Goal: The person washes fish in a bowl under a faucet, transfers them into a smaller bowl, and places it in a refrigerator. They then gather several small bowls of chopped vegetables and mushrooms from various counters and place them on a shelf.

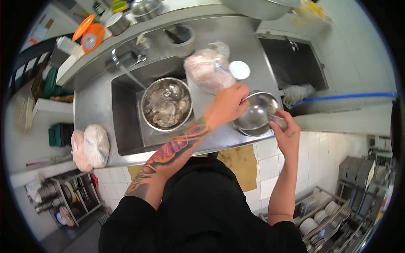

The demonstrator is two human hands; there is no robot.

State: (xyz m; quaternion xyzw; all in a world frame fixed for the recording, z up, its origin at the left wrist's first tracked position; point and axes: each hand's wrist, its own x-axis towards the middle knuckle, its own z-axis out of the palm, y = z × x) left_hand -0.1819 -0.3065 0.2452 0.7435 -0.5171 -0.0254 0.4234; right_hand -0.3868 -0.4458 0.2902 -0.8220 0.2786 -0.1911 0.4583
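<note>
My left hand (pixel 230 105) is closed near the upper left rim of a steel bowl (pixel 255 114). Whatever its fingers hold, if anything, is hidden. At the bowl's right side, my right hand (pixel 287 130) pinches a small, glossy greyish piece (pixel 278 121), too blurred to name. Another steel bowl (pixel 145 114) stands in the sink, with wet greyish pieces of food (pixel 166 110) under running water. Behind my left hand, a knotted clear plastic bag (pixel 206 69) of pale pinkish contents rests on the counter, beside a round white lid (pixel 239 70).
A faucet (pixel 126 71) runs into the sink (pixel 122 130). Two filled plastic bags (pixel 95 145) sit at the counter's left end. A clear tub (pixel 184 46) stands behind the sink. At the right, a blue hose (pixel 346 98) crosses near a second, dark basin (pixel 295 63).
</note>
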